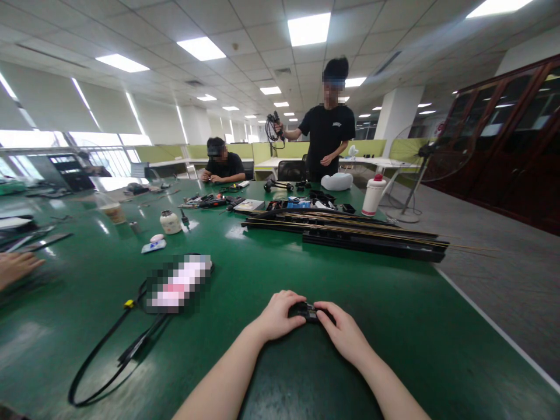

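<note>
A small black object [311, 313] with a lighter strip on top lies low over the green table [245, 350], gripped from both sides; its exact kind is too small to tell. My left hand [280, 315] curls round its left end, thumb and fingers closed on it. From the right, my right hand [343, 329] pinches the other end between thumb and fingers. To the left of my hands lies a phone [181, 283], its screen blurred out, with a black strap [94, 344] looped beside it.
Long black rails [371, 245] with thin brass-coloured rods lie beyond my hands. A white bottle [373, 195] stands at the right, a cream jar [170, 222] at the left. Another person's hand [17, 268] rests at the left edge. Two people in black are across the table.
</note>
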`<state>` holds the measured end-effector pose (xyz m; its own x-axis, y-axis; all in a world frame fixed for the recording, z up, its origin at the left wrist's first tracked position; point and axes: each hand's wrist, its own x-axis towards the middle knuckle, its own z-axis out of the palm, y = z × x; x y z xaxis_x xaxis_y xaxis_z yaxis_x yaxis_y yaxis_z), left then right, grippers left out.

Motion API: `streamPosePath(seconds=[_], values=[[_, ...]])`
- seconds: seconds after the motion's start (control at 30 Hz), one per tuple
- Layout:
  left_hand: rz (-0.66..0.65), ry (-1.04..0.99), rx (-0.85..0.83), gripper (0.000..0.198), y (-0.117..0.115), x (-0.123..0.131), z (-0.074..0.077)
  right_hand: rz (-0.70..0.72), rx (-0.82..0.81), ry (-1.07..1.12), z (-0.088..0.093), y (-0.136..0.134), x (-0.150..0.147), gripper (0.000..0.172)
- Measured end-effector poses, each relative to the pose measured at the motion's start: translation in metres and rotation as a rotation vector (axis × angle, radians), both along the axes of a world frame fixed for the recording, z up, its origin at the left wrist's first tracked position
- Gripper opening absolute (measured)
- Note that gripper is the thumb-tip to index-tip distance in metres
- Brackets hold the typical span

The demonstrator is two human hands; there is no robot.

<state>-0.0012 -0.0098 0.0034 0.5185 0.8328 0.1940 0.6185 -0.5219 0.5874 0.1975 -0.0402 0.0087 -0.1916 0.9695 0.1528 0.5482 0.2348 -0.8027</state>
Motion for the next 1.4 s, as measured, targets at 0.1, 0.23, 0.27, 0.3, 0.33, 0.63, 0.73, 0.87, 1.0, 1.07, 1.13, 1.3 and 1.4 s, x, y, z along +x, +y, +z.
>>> streamPosePath(seconds=[0.1, 0.23, 0.27, 0.3, 0.33, 0.63, 0.73, 0.87, 1.0, 1.07, 1.13, 1.3, 1.4], values=[[-0.002, -0.008, 0.002, 0.043, 0.0001, -0.0001, -0.0006, -0.005, -0.002, 0.001, -0.0012, 0.0002, -0.0002, 0.028], [0.002, -0.009, 0.006, 0.043, -0.0001, 0.0, -0.0002, -0.022, -0.004, 0.016, -0.0033, 0.0008, 0.0, 0.032], [0.004, -0.008, 0.007, 0.043, -0.0001, 0.0, -0.0001, -0.022, -0.004, 0.021, -0.0034, 0.0009, 0.0001, 0.033], [0.005, -0.007, 0.008, 0.044, -0.0001, 0.0, -0.0001, -0.021, -0.004, 0.024, -0.0034, 0.001, 0.0002, 0.033], [0.007, -0.005, 0.008, 0.044, -0.0001, 0.0, -0.0002, -0.02, -0.004, 0.026, -0.0031, 0.0009, 0.0002, 0.034], [0.004, -0.017, 0.013, 0.043, -0.0004, -0.0004, 0.0004, 0.056, 0.085, -0.016, -0.0011, -0.0015, -0.0017, 0.025], [0.004, -0.024, 0.013, 0.045, 0.0, -0.0006, -0.0009, 0.048, 0.09, -0.044, -0.0044, -0.0009, -0.0012, 0.023], [0.013, -0.039, 0.011, 0.051, 0.0016, -0.0016, -0.0051, 0.039, 0.086, -0.055, -0.0075, 0.0005, -0.001, 0.019], [0.006, -0.036, 0.014, 0.049, 0.0027, -0.0023, -0.0067, 0.035, 0.093, -0.056, -0.0081, 0.0011, -0.0013, 0.019], [0.009, -0.032, 0.009, 0.052, 0.0028, -0.0023, -0.006, 0.03, 0.091, -0.056, -0.0083, 0.0014, -0.0013, 0.018], [0.003, -0.026, 0.0, 0.052, 0.0027, -0.0022, -0.0047, 0.027, 0.087, -0.051, -0.0084, 0.0016, -0.0014, 0.018], [-0.005, -0.021, 0.001, 0.044, 0.0022, -0.0016, -0.0016, 0.01, 0.069, 0.022, -0.007, 0.0015, -0.0017, 0.018], [-0.001, -0.018, 0.004, 0.044, 0.0016, -0.0013, -0.0003, -0.024, 0.046, 0.113, -0.0053, 0.0015, -0.0015, 0.018]])
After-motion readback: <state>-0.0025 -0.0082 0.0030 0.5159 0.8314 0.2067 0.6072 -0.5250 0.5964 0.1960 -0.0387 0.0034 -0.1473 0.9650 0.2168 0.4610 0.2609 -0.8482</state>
